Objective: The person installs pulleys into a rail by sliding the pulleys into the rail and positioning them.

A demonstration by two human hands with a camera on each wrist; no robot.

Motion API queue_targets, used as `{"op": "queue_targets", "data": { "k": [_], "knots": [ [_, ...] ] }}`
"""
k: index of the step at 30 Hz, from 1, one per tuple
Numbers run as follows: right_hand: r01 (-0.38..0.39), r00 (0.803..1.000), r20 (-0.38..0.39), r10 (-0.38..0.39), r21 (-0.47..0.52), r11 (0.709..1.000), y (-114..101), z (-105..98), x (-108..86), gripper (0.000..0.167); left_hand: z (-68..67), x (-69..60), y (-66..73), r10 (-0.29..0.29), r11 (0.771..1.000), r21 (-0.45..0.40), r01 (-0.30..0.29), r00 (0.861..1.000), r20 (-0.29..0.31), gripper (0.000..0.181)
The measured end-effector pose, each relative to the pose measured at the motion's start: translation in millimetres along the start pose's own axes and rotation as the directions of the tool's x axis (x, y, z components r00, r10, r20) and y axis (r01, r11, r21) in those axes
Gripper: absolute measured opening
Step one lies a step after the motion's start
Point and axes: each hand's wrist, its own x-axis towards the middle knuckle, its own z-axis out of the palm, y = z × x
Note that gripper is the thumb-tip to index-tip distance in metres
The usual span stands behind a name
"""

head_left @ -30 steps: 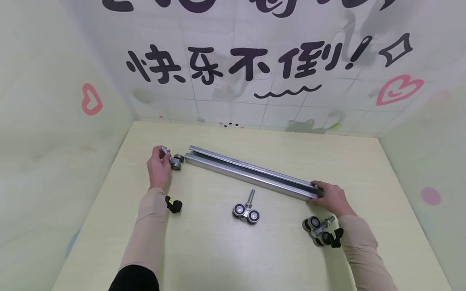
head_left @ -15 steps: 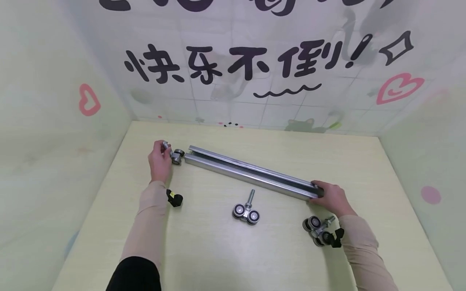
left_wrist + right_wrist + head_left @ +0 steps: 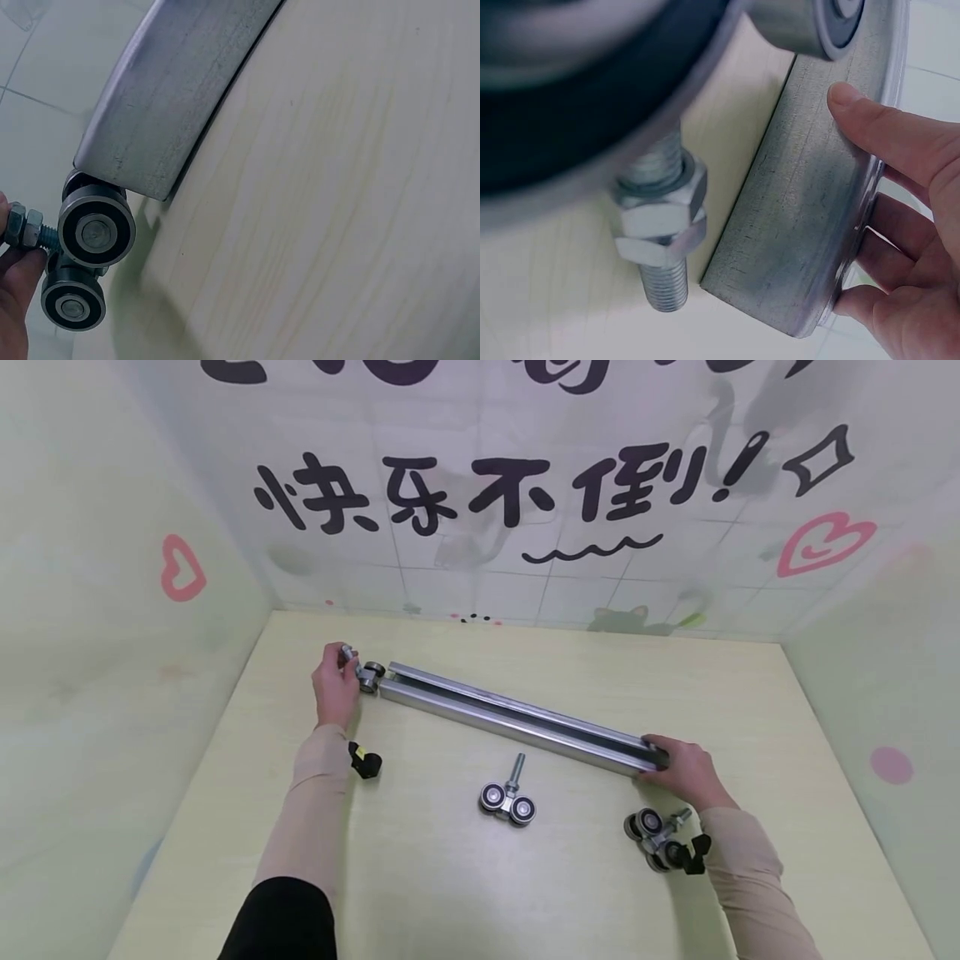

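The left hand [image 3: 337,687] pinches the bolt of a roller trolley [image 3: 370,677] at the left end of a metal channel rail [image 3: 517,716]. In the left wrist view, one wheel [image 3: 96,231] of that trolley is at the rail's end [image 3: 165,112], and fingers [image 3: 21,279] hold the bolt by its nuts. The right hand [image 3: 690,770] grips the rail's right end; in the right wrist view its thumb [image 3: 855,112] lies on the rail's side wall [image 3: 787,195]. The rail's open slot faces up.
A second trolley [image 3: 507,802] lies mid-table, bolt pointing away. Another trolley [image 3: 654,837] is near the right forearm. Black pieces are at both wrists, the left one [image 3: 365,763] under the sleeve's edge. Printed sheets stand behind and beside the table [image 3: 450,885].
The left hand has moved away from the body and slightly right, bringing its trolley up to the rail's left end. The right hand and rail have barely moved.
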Motion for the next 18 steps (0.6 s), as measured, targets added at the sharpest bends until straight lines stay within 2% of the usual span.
{"op": "queue_targets", "data": {
  "k": [9,18],
  "knots": [
    [0.005,1.000,-0.005,-0.005,-0.009,1.000,-0.5,0.0,-0.3,0.056,5.4,2.7,-1.2,0.013,1.000,-0.006,-0.013,1.000,-0.013,0.018],
    [-0.001,1.000,0.000,0.001,-0.008,1.000,-0.1,-0.4,0.6,0.056,9.6,3.1,-0.8,0.012,1.000,0.003,-0.012,1.000,0.010,0.019]
  ]
}}
